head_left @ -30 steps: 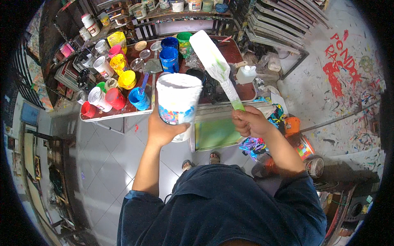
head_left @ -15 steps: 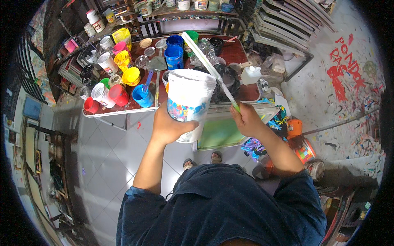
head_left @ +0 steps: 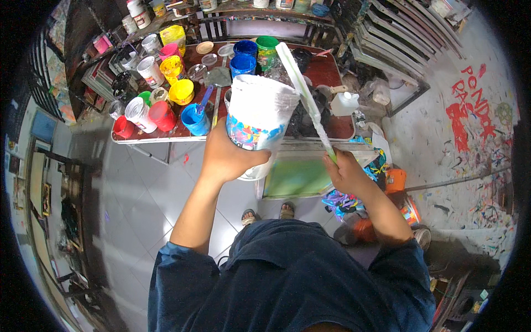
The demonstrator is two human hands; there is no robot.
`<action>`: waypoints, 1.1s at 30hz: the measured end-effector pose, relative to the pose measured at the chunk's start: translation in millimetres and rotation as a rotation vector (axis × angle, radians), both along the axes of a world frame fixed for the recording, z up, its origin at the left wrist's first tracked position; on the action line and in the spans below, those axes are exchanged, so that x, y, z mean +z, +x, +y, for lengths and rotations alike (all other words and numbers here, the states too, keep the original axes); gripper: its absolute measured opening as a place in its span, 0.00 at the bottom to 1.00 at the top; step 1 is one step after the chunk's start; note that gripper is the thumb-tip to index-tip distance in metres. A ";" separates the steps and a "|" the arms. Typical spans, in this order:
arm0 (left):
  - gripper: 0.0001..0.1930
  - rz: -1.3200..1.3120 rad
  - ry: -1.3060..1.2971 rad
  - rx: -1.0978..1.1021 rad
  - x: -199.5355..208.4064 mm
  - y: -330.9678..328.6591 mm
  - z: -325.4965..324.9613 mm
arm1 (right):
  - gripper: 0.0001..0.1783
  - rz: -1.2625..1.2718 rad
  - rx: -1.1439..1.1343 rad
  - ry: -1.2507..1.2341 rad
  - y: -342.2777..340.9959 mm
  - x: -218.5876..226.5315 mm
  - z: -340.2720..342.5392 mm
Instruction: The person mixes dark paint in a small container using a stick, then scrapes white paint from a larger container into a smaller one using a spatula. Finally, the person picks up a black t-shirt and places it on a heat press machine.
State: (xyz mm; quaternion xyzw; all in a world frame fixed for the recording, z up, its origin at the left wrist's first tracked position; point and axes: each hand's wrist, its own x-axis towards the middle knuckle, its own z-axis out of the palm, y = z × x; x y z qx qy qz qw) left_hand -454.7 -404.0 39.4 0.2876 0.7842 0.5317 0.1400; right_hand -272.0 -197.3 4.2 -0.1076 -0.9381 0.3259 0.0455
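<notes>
My left hand (head_left: 228, 152) is wrapped round a large white plastic paint tub (head_left: 261, 108) with a colourful printed band, its thumb across the lower front. The tub is held up off the table, and white paint coats its rim. In my right hand (head_left: 345, 171) is a long flat stirring stick (head_left: 304, 91), gripped at its green lower end. White paint covers most of the stick. It slants up and to the left, its top beyond the tub's right side and apart from it. What is inside the tub cannot be made out.
Ahead stands a dark red table (head_left: 185, 110) crowded with paint pots, among them a blue pot (head_left: 195, 119) with a spatula and a yellow pot (head_left: 181, 92). A green screen frame (head_left: 298, 174) leans below its front edge. A white jug (head_left: 344, 103) stands at the right end.
My left hand has raised the tub slightly, tilting it more to the right. My right hand has shifted right and a little down, bringing the stick's top away from above the tub.
</notes>
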 end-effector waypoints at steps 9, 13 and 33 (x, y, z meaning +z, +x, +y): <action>0.35 -0.004 0.016 -0.011 7.8 2.0 2.8 | 0.21 0.000 -0.044 0.139 13.7 -2.8 8.5; 0.34 0.063 -0.002 0.056 2.9 -3.6 1.4 | 0.18 -0.045 -0.038 0.186 15.6 5.7 6.3; 0.36 0.032 0.019 0.067 -9.0 -5.9 -4.9 | 0.10 0.119 -0.202 0.298 9.3 33.8 14.3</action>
